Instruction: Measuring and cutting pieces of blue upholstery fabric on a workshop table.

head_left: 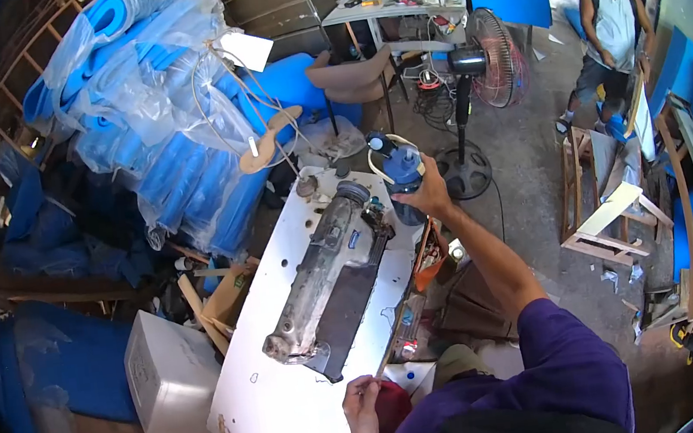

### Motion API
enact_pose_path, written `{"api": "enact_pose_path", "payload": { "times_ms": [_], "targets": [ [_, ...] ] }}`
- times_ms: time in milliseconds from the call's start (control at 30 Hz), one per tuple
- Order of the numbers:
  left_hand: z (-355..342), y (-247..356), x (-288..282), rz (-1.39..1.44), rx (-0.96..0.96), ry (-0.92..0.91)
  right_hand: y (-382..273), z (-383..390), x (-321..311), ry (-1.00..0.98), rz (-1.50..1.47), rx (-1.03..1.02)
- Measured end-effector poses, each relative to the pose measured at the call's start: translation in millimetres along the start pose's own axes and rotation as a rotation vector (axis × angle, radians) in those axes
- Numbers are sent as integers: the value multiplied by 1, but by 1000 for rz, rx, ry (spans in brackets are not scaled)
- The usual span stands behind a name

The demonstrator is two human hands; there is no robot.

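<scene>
An industrial sewing machine head [322, 267] lies along a worn white table [252, 401], beside the dark opening [357, 306] in its top. At the table's far right corner my right hand [428, 193] is closed around a dark blue, rounded device [400, 167] with a black knob-like end and a pale cord; its exact kind is unclear. My left hand [362, 409], with a dark watch on the wrist, rests at the near right table edge. Its fingers are drawn together next to something red [393, 408]; whether they grip anything does not show.
Plastic-wrapped blue foam rolls [162, 126] pile up at the left, above a white box [171, 372]. A thread stand [268, 144] rises behind the table. A pedestal fan [476, 71] stands far right. Beyond it, a person [613, 28] works near wooden frames [609, 201].
</scene>
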State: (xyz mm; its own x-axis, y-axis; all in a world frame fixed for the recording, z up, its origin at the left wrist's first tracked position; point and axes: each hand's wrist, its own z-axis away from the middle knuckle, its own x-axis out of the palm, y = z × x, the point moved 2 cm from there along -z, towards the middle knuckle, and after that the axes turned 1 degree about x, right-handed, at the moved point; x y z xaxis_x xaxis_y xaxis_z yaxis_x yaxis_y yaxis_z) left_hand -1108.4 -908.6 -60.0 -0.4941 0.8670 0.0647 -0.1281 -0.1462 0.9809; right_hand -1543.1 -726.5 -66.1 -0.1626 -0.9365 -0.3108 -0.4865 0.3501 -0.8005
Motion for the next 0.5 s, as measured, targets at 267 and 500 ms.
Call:
{"api": "enact_pose_path", "payload": {
  "times_ms": [267,500],
  "targets": [
    [3,16,8,-530,241,-163,-155,92,-53,-49,80,-193],
    [-12,58,44,62,292,-252,-301,201,-73,-204,-58,-187]
  ]
}}
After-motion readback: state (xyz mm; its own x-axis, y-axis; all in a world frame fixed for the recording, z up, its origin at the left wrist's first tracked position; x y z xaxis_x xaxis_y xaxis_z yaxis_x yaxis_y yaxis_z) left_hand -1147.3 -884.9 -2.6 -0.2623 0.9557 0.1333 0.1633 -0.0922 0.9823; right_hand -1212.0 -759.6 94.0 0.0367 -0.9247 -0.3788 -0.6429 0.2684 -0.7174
